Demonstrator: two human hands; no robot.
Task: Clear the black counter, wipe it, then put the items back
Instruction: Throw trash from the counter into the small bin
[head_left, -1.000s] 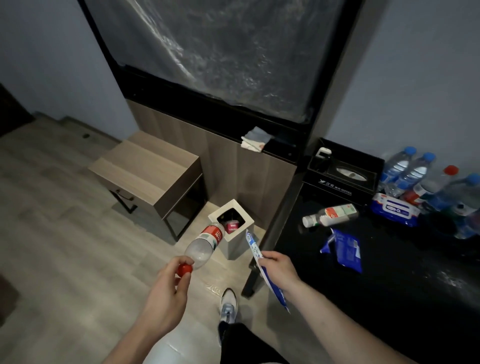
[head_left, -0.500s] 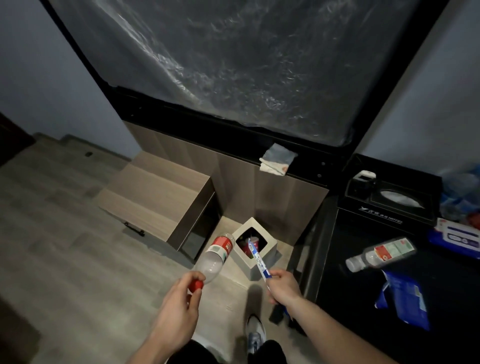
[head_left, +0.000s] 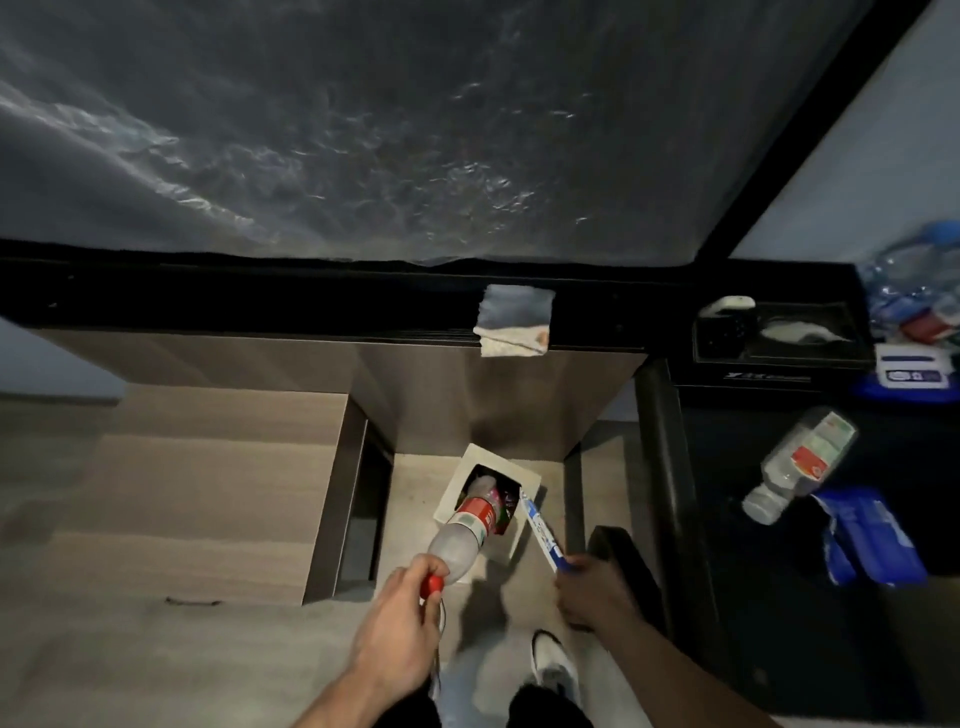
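A big dark panel covered in crinkled plastic film (head_left: 363, 130) fills the far side of the view, with a folded cloth (head_left: 514, 321) lying on the black ledge beneath it. At the right sits the black counter (head_left: 779, 597), which is not yet cleared: a small clear bottle (head_left: 800, 465) lies on its side there, a blue packet (head_left: 872, 540) is just near of it, a black tray (head_left: 784, 335) stands at the far edge, and a cluster of water bottles (head_left: 914, 291) and a pack of wipes (head_left: 911, 371) sit at the far right. On the floor left of the counter stands a small white bin (head_left: 491, 501), already holding some rubbish.

The left hand (head_left: 400, 623) pinches an empty plastic bottle (head_left: 462, 530) by its red cap, the bottle's base poking into the bin's mouth. The right hand (head_left: 592, 592) grips a thin blue and white wrapper (head_left: 540, 530), whose far tip hangs over the bin's right rim.

This looks like the clearing step, with rubbish from the counter going into the bin. The next move likely calls for letting go of both pieces so they fall inside, then turning right to the remaining items on the counter. The bin's mouth is narrow, so the bottle may need to go in end first.
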